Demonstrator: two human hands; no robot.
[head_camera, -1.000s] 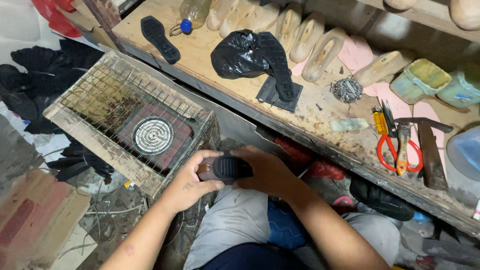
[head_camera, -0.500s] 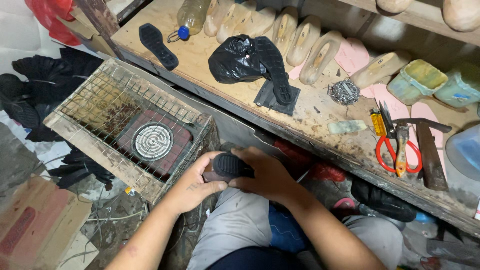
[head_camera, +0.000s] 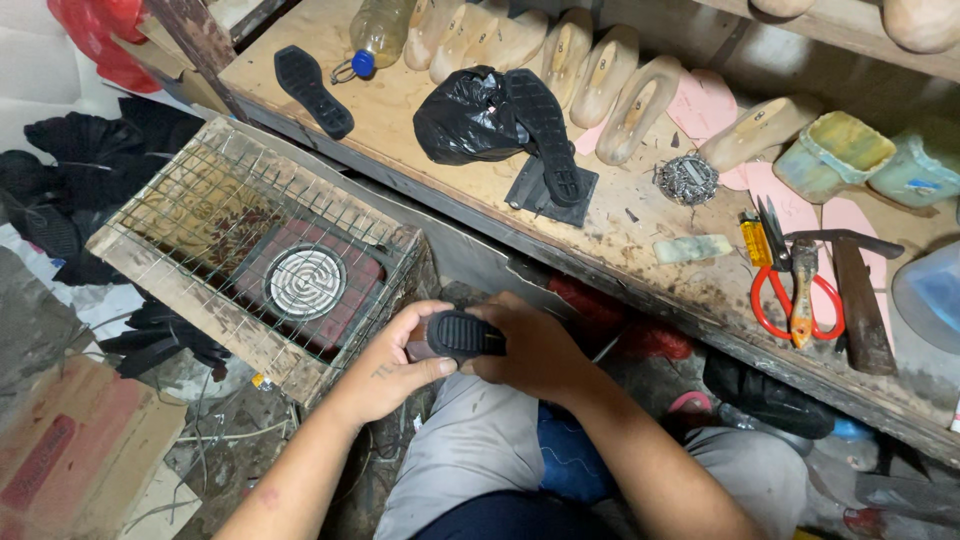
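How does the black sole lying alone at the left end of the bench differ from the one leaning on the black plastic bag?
The lone sole lies flat on the bare bench, clear of other things; the leaning sole rests tilted against the black bag, its lower end on a dark square sheet. The lone sole sits beside the plastic bottle; the leaning sole lies nearer the wooden lasts. Both are black, tread side up.

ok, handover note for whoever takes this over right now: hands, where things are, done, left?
Left hand: gripping the black sole from the left, over the lap.
Right hand: clasping the same piece from the right.
Nearby: heater coil in the wire-mesh crate to the left; bench ahead holds spare soles, wooden lasts and scissors.
Done: sole in hand, off the bench.
Left: cannot tell from this view.
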